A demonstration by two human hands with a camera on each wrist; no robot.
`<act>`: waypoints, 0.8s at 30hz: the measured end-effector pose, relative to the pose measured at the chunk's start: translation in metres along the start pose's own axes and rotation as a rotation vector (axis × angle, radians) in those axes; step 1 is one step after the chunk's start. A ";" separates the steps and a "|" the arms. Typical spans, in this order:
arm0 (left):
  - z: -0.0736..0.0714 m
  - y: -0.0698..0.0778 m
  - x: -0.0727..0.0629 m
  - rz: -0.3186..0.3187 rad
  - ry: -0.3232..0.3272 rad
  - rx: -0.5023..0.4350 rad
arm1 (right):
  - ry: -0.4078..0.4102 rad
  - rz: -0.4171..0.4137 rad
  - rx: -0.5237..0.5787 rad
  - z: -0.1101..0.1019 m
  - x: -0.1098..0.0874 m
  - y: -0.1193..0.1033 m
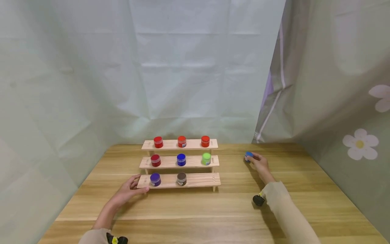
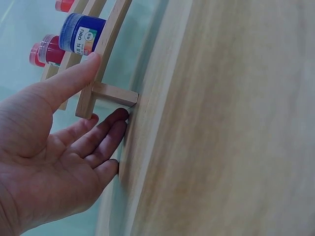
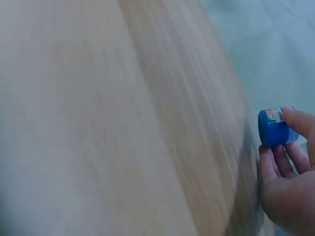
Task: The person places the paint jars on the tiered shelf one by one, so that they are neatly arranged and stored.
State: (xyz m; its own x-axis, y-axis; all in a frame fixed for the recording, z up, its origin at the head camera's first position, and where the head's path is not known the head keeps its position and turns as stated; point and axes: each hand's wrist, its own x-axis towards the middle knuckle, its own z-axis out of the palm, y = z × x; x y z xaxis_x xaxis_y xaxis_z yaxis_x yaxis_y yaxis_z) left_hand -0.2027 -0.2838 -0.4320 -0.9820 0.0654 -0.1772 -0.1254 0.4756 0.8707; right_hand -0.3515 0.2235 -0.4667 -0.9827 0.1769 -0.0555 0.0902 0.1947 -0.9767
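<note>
At the right, my right hand (image 1: 260, 166) pinches a blue paint jar (image 1: 248, 156) between thumb and fingers. The right wrist view shows this jar (image 3: 276, 127) tilted on its side, with a label near the thumb. My left hand (image 1: 128, 190) grips the left end of the lowest tier of a three-tier wooden rack (image 1: 198, 180). Its thumb (image 2: 81, 73) lies against the front edge, the other fingers around the end near a leg. On that tier stand a purple jar (image 1: 155, 179) and a dark brown jar (image 1: 181, 179).
The middle tier bears a dark red jar (image 1: 155, 160), a blue jar (image 1: 181, 160) and a light green jar (image 1: 206, 159). Three red jars, one of them a red jar (image 1: 181, 141) in the centre, stand on top. A pale curtain (image 1: 189, 74) hangs behind the wooden table (image 1: 225, 217).
</note>
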 end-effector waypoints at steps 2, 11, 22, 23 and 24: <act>0.000 0.000 0.000 0.003 0.001 -0.003 | -0.005 -0.007 -0.004 -0.001 -0.001 -0.002; 0.000 -0.002 0.001 0.005 -0.004 0.003 | -0.052 -0.034 -0.048 -0.001 -0.011 -0.017; 0.001 0.000 0.000 0.001 -0.004 -0.002 | -0.040 -0.080 -0.012 0.012 -0.023 -0.036; 0.001 0.000 -0.001 0.005 -0.004 -0.005 | -0.037 -0.082 -0.010 0.014 -0.025 -0.038; 0.001 0.000 -0.001 0.007 -0.005 -0.005 | -0.039 -0.084 -0.003 0.015 -0.026 -0.040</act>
State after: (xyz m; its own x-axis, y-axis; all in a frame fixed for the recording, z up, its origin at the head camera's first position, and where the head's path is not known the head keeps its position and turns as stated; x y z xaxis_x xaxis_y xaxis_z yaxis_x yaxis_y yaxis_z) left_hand -0.2018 -0.2830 -0.4319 -0.9821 0.0726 -0.1736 -0.1197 0.4704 0.8743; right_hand -0.3316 0.1967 -0.4295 -0.9924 0.1219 0.0187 0.0074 0.2104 -0.9776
